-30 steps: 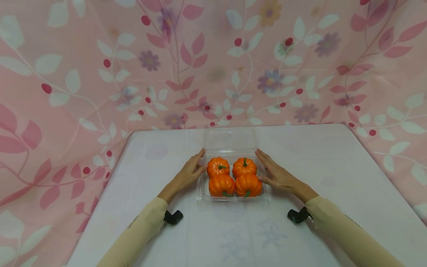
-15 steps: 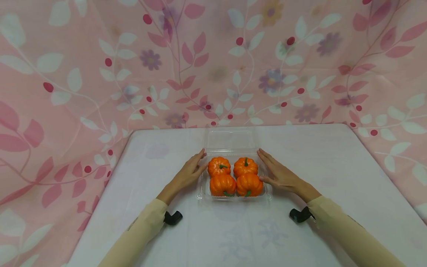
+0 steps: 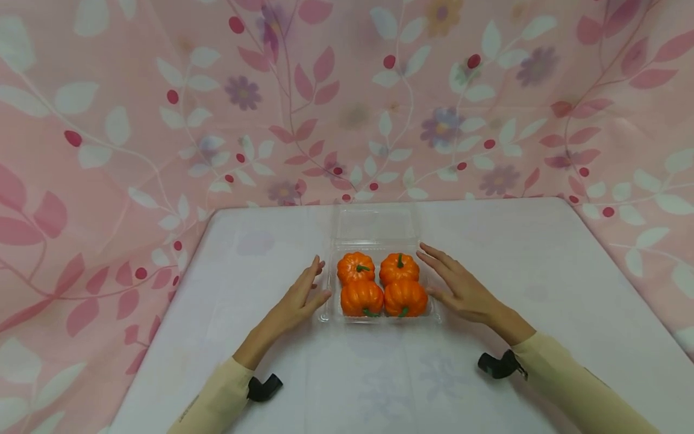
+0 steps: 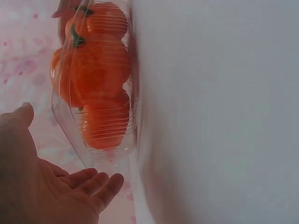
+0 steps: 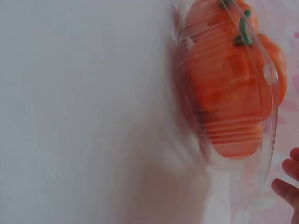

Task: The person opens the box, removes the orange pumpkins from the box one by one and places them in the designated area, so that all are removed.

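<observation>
A: What frames all this?

B: A floral cloth (image 3: pixel 352 102) hangs behind a white-covered table (image 3: pixel 488 241). On the table sits a clear plastic box (image 3: pixel 334 304), about midway across.

A: Which way does it run?

B: Away from the person. The tray is nearer, and the lid (image 3: pixel 376 224) is folded back beyond it, so the hinge line lies crosswise, from one hand's side to the other's.

A: And from the hands?

B: It lies between them: to the right of the left hand (image 3: pixel 295 304), to the left of the right hand (image 3: pixel 466 292). Both have fingers spread, palms turned inward, pinching nothing.

A: Which is nearer?

B: The right, I'd judge. In the head view its thumb and fingertips overlap the box's edge, while the left hand's fingers lie just outside theirs, with only the thumb tip meeting the edge. Whether the right one really touches the plastic, I can't tell.

A: What's inside?

B: Four orange pumpkins (image 3: pixel 405 298) in the tray, two by two.

A: Smallest detail?

B: Their green stems (image 3: pixel 400 260): the front pair points toward the person, the back-left one sideways, the back-right one away.
</observation>
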A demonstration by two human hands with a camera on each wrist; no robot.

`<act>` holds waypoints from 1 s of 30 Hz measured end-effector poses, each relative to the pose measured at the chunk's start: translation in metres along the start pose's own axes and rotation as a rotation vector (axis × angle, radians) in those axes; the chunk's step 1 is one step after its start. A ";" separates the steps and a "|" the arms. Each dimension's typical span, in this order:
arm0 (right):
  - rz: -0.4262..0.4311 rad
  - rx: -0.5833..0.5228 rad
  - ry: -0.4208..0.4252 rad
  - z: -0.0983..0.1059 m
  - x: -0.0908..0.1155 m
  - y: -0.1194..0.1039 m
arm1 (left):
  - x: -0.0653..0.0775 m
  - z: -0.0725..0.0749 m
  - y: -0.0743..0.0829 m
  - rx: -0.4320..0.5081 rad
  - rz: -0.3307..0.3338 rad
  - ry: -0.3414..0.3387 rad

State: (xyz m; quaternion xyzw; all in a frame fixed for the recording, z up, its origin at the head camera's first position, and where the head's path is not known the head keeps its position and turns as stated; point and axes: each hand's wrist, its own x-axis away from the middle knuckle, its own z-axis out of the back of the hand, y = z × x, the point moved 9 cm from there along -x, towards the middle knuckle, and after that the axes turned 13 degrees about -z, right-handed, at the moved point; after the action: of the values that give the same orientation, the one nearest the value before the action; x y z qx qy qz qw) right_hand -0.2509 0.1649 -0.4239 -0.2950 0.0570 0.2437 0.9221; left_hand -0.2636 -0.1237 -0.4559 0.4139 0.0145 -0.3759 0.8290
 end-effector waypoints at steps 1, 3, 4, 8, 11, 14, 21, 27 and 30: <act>-0.002 -0.009 -0.004 -0.001 0.000 -0.002 | 0.003 -0.001 0.002 0.018 0.009 -0.005; -0.001 -0.011 -0.005 -0.002 0.001 -0.006 | 0.009 -0.005 0.003 0.051 0.031 -0.021; 0.003 -0.008 -0.002 -0.003 0.001 -0.007 | 0.012 -0.007 0.004 0.065 0.039 -0.032; 0.039 0.004 0.013 -0.006 0.006 -0.018 | 0.018 -0.015 0.006 0.100 0.045 -0.064; 0.079 0.017 0.029 -0.009 0.010 -0.027 | 0.020 -0.018 0.007 0.120 0.040 -0.069; 0.096 0.024 0.049 -0.011 0.011 -0.033 | 0.022 -0.021 0.005 0.133 0.048 -0.077; 0.061 -0.001 0.066 -0.017 0.008 -0.033 | 0.025 -0.026 -0.003 0.139 0.068 -0.093; 0.017 0.035 0.046 -0.021 0.002 -0.034 | 0.023 -0.028 -0.003 0.122 0.057 -0.099; -0.004 0.034 0.026 -0.022 0.001 -0.034 | 0.022 -0.028 -0.003 0.109 0.057 -0.102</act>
State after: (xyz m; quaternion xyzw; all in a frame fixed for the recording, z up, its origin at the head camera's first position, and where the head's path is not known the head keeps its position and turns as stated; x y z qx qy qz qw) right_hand -0.2333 0.1292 -0.4245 -0.2825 0.0726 0.2372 0.9266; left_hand -0.2421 -0.1183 -0.4841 0.4392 -0.0601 -0.3727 0.8152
